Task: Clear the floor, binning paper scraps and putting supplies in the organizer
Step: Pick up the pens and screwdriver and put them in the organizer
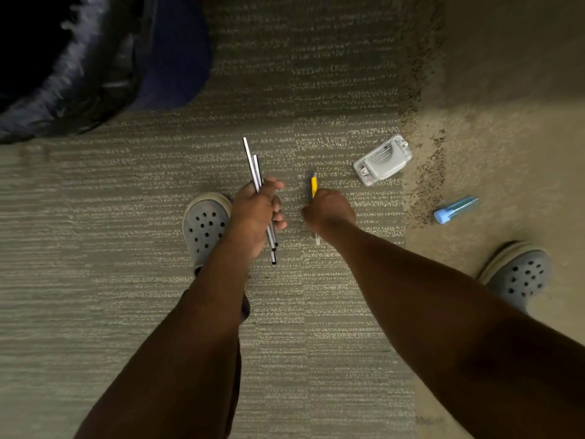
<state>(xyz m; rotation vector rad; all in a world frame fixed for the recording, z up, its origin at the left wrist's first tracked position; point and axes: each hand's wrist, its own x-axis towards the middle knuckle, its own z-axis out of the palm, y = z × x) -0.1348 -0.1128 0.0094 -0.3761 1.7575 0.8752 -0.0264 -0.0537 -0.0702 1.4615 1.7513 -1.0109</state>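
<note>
My left hand (257, 210) grips a bundle of thin silver pens (254, 166) that stick out above and below the fist. Just to its right, my right hand (327, 210) is closed over a yellow pen (313, 185) down at the carpet; the yellow barrel shows above the knuckles and a pale tip below the wrist. A grey stapler-like box (382, 160) lies on the carpet beyond the right hand. A clear tube with a blue cap (456, 209) lies farther right. No paper scraps or organizer are in view.
A bin lined with a black bag (63, 83) stands at the upper left, with a dark blue shape (180, 58) beside it. My grey clogs stand at left (205, 226) and right (522, 274). Striped carpet (95, 248) meets plain carpet at the right.
</note>
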